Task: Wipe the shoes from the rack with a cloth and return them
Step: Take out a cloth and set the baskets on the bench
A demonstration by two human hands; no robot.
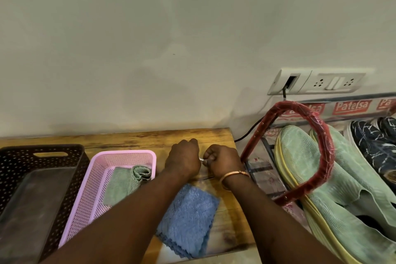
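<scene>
Both my hands hover together over the far part of the wooden table (132,136). My left hand (184,158) is curled in a fist. My right hand (222,162), with a gold bangle at the wrist, pinches a small white thing between thumb and fingers; what it is I cannot tell. A blue cloth (188,221) lies flat on the table under my forearms. A pair of pale green mesh shoes (334,178) with yellow soles sits on the rack at the right, beside dark patterned shoes (375,146).
A pink plastic basket (90,188) holding a green cloth (122,182) stands left of my hands. A dark perforated basket (40,152) stands further left. A red-wrapped rack frame (321,148) loops over the green shoes. A wall socket (317,81) with a black cable is above.
</scene>
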